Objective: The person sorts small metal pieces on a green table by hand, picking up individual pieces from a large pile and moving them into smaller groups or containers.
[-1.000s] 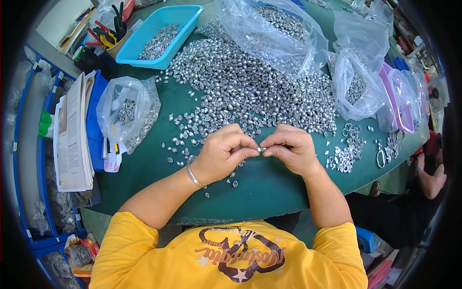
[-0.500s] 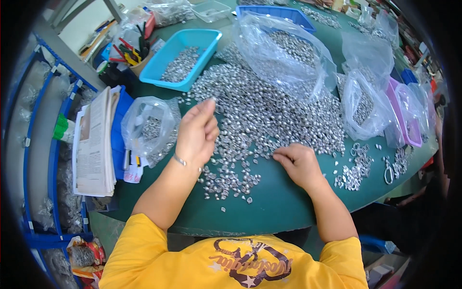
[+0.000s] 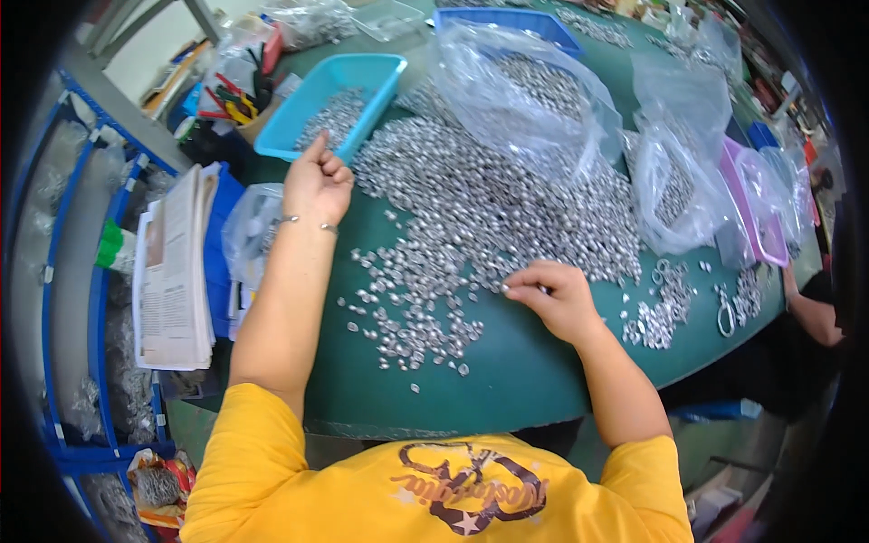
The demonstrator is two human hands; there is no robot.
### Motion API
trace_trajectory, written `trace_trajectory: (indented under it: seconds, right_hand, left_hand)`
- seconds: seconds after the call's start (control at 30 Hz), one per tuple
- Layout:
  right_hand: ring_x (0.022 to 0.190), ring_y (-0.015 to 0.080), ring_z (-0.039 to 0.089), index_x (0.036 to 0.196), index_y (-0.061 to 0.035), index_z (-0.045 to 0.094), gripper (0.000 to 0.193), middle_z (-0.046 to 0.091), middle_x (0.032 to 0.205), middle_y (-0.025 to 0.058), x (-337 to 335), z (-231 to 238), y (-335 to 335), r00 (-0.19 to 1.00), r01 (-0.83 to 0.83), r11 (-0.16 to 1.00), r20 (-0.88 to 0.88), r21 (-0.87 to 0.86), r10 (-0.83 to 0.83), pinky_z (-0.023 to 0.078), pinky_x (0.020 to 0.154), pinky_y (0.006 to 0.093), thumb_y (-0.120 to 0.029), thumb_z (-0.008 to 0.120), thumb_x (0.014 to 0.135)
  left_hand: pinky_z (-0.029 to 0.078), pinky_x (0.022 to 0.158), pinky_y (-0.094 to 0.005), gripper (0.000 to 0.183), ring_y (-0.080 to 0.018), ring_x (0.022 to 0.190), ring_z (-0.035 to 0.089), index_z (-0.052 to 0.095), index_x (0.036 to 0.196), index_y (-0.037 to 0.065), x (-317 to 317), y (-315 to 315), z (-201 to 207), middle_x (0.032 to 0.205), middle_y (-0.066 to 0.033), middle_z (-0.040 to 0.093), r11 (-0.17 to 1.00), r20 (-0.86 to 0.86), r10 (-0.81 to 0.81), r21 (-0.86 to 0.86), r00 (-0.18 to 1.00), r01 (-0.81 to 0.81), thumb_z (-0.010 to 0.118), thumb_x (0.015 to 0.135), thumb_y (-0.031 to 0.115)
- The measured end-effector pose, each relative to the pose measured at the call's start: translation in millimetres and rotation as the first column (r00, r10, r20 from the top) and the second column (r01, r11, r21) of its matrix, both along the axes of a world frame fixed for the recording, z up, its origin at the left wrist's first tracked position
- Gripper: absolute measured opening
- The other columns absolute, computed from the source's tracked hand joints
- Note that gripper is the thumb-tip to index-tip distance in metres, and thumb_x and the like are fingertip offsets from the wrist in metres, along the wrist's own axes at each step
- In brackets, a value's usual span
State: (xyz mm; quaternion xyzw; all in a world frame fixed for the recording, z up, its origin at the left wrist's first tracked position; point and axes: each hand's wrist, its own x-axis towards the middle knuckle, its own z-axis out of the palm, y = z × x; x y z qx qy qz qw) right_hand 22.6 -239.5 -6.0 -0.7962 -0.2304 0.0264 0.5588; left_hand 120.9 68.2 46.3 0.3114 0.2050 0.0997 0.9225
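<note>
My left hand, wearing a thin bracelet, is at the front edge of a turquoise tray. Its fingers are curled together with the tips over the rim; anything in them is too small to make out. Small silvery metal pieces lie inside this tray. Over the near edge of a wide heap of similar metal pieces, my right hand pinches a small metal piece between thumb and forefinger. A looser scatter of pieces lies between my forearms on the green table.
Clear plastic bags of pieces sit behind and right of the heap. Ring-shaped metal parts lie at right, near a purple basket. Papers stand at left beside a blue bin. Another person's arm shows at far right.
My left hand has moved from above the heap, where a small piece showed at its fingertips, left and away to the turquoise tray. My right hand stays near the heap's edge.
</note>
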Motion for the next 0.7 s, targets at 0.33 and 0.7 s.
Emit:
trace_trajectory:
  seconds: [0.33, 0.7]
  right_hand:
    - [0.057, 0.0094, 0.048, 0.084, -0.0054, 0.070, 0.012, 0.055, 0.063, 0.0010, -5, 3, 0, 0.999, -0.039, 0.985, -0.003, 0.167, 0.040, 0.036, 0.052, 0.0228, -0.005, 0.071, 0.072]
    - [0.065, 0.0073, 0.055, 0.085, -0.0019, 0.067, 0.013, 0.063, 0.073, 0.0021, -11, 13, 17, 0.972, -0.085, 0.995, -0.223, -0.042, 0.074, 0.044, 0.057, 0.0218, -0.013, 0.068, 0.079]
  left_hand:
    - [0.038, 0.051, -0.0167, 0.016, -0.0046, 0.060, 0.047, 0.057, 0.098, 0.005, -115, -105, -15, 0.076, 0.0018, 0.055, 0.607, -0.199, -0.746, 0.190, 0.636, 0.772, 0.061, 0.085, 0.014]
    - [0.040, 0.054, -0.0221, 0.010, -0.0109, 0.066, 0.050, 0.055, 0.089, 0.002, -113, -60, -13, 0.076, -0.0046, 0.056, 0.775, -0.036, -0.614, 0.160, 0.788, 0.611, 0.050, 0.082, 0.008]
